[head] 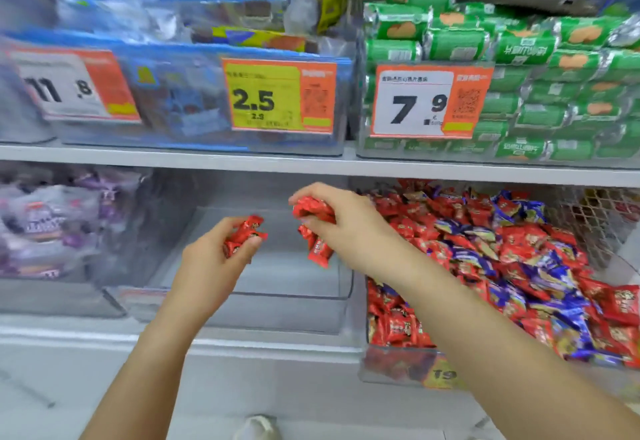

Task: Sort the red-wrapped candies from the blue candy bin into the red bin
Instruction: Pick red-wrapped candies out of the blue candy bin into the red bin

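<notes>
Landmark: the clear empty bin (242, 287) on the lower shelf, under the 2.5 tag (278, 96). I take it as the "red bin", though nothing marks it red, so check that.

Mixed bin (519, 266) sits just right of it, touching or nearly so, with red and blue candies heaped together and plenty of red left. Sorting looks early: the empty bin's floor shows no candies.

Purple packs (52, 225) fill the bin to its left. Leave them.

Your right hand (343, 228) is over the empty bin's right half, fingers curled round a bunch of red candies (313, 212). One red candy (320, 251) hangs below the fist, loose or already dropping; blur hides which.

Your left hand (214, 259) is over the bin's left-front part, fingertips pinching a smaller red bunch (244, 233).

To do the drop well:
- Lower both hands inside the walls before letting go, so nothing bounces out.
- Spread fingers fully; wrappers may cling.
- Release toward the back, since the front lip is low.
- Check no blue is hidden in either fist; I can't tell from here.
</notes>
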Available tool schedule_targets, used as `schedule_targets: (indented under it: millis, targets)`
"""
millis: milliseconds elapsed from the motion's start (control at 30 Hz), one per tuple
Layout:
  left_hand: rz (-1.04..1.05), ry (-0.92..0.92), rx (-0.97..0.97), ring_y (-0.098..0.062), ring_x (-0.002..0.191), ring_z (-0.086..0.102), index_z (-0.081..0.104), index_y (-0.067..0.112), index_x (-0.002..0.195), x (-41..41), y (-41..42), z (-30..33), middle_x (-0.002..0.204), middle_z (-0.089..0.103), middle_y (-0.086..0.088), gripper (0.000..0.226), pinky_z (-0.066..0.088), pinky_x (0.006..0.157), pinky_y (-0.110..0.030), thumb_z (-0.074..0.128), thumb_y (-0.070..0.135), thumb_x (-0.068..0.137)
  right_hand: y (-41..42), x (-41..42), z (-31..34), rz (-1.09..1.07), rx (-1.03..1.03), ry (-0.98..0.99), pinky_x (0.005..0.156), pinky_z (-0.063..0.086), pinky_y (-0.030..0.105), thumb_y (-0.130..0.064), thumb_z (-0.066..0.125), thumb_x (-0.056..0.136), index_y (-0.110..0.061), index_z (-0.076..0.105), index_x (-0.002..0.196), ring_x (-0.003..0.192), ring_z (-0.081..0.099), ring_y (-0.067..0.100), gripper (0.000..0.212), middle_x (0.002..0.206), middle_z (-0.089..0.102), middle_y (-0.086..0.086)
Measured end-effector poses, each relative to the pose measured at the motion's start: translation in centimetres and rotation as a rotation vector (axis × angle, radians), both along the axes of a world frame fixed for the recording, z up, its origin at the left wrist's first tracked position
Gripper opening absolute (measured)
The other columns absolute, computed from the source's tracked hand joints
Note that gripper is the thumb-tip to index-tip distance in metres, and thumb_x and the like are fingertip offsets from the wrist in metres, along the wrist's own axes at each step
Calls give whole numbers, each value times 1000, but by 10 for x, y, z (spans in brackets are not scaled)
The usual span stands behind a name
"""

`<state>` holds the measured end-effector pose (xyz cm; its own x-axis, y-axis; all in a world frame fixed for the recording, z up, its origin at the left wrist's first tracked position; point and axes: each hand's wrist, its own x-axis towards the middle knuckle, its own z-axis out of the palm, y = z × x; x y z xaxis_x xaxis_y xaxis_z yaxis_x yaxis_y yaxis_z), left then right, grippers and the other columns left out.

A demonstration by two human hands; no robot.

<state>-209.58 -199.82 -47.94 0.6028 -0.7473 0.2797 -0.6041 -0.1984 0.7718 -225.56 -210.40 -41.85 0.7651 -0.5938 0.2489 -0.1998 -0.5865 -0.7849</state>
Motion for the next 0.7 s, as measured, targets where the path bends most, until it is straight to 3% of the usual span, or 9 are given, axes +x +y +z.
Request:
schedule_targets:
  millis: [100, 233, 300, 400, 467, 600, 700]
  targets:
    - [-4, 9, 110, -9, 75, 65, 61, 33, 102, 20, 3, -11, 75, 67, 9, 16, 46, 67, -21, 65, 29, 87, -7, 30, -15, -4, -107, 219, 80, 53, 32, -4, 55, 89, -20, 61, 114, 89, 67, 20, 30, 100, 71, 4]
    - [-41, 20, 238, -14, 78, 61, 59, 30, 109, 26, 0, -18, 78, 65, 10, 21, 44, 65, -25, 61, 36, 89, -13, 49, -23, 52, -226, 524, 90, 38, 22, -13, 65, 86, -21, 42, 141, 119, 52, 22, 60, 128, 58, 7]
    - [-85, 34, 292, -17, 84, 61, 52, 27, 124, 26, -5, -22, 85, 65, 8, 35, 45, 75, -29, 54, 41, 92, -14, 50, -22, 61, -169, 578, 87, 39, 20, -7, 61, 86, -21, 39, 143, 120, 51, 21, 63, 132, 54, 7]
    - [-90, 21, 388, -26, 114, 55, 26, 29, 147, 29, -10, -25, 120, 60, -3, 56, 40, 92, -32, 44, 42, 96, -15, 37, -17, -11, -60, 436, 86, 48, 23, 7, 43, 85, -17, 58, 128, 104, 62, 19, 52, 110, 64, 5]
    - [-81, -9, 432, -29, 120, 51, 18, 33, 149, 28, -12, -25, 135, 52, -8, 58, 39, 97, -35, 42, 37, 97, -14, 20, -13, -44, -82, 365, 87, 51, 26, 4, 46, 87, -18, 65, 116, 92, 65, 13, 41, 92, 67, -3]
    - [51, -93, 319, -26, 112, 56, 52, 26, 132, 24, -13, -14, 126, 61, -4, 37, 44, 94, -36, 46, 29, 95, -9, -35, -8, -147, -163, 174, 72, 52, 23, -9, 57, 90, -30, 68, 99, 77, 66, 6, 26, 81, 69, -14]
    - [64, -101, 162, -19, 101, 61, 63, 26, 117, 7, -14, -1, 107, 69, 2, 27, 48, 89, -36, 49, 28, 94, -13, -88, -12, -274, -185, 65, 74, 52, 27, -12, 60, 89, -34, 69, 90, 77, 66, 7, 24, 78, 71, -12]
